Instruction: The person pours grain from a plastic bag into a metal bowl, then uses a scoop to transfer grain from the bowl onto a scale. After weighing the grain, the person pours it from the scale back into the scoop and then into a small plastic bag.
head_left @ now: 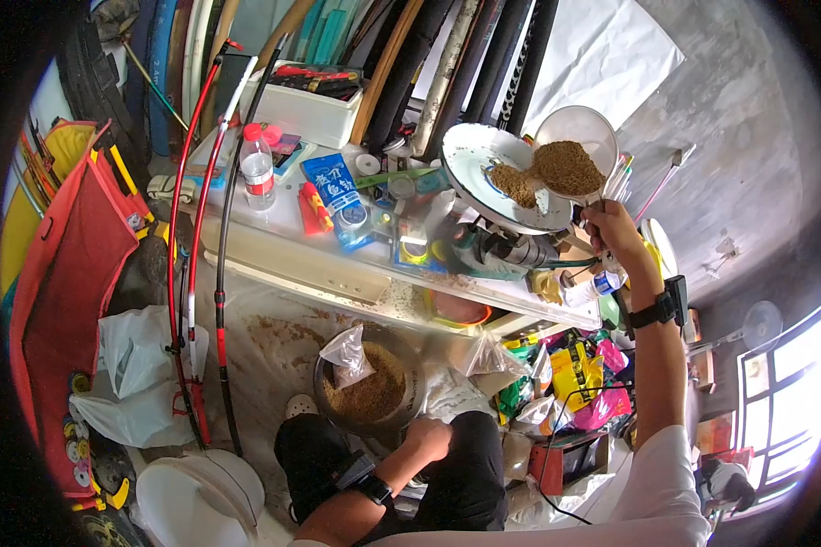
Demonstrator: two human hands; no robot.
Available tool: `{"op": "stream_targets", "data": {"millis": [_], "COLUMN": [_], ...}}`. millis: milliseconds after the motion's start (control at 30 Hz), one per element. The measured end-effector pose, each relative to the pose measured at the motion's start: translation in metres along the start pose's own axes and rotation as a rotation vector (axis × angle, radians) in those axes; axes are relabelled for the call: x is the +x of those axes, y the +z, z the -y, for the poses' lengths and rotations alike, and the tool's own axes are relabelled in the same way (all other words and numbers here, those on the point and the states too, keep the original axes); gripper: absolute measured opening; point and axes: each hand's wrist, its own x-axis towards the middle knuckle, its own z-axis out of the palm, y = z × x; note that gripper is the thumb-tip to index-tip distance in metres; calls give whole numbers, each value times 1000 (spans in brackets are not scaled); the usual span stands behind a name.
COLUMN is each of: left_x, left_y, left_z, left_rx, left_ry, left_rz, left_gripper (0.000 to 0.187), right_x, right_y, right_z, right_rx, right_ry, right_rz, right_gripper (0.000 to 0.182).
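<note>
My right hand (614,232) is closed round the dark handle of a round, pale scoop (586,128) full of brown granules (564,168). The scoop is tilted at the right edge of a chipped white enamel dish (466,146). A small heap of the same granules (513,185) lies in the dish, close to the scoop's lip. Low in the view, my left hand (428,439) is a fist by my knee, just beside a metal basin (416,383) of brown granules; its fingertips are hidden. A clear plastic bag (348,357) lies on the granules in the basin.
A water bottle (257,169), a blue packet (335,191) and small jars crowd the white table (292,242). Fishing rods (181,228) lean at its left end. A white bucket (187,501) and colourful bags (576,376) stand around me. Another person (728,483) is at far right.
</note>
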Motion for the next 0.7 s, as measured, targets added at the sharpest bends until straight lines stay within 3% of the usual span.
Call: {"op": "stream_targets", "data": {"millis": [700], "left_x": [-2], "left_y": [-3], "left_z": [-1], "left_rx": [-6], "left_ry": [-3], "left_rz": [-16], "left_gripper": [21], "right_x": [-3], "right_y": [4], "right_z": [11], "right_rx": [-64], "right_ry": [18], "right_rz": [-1], "right_gripper": [20]}}
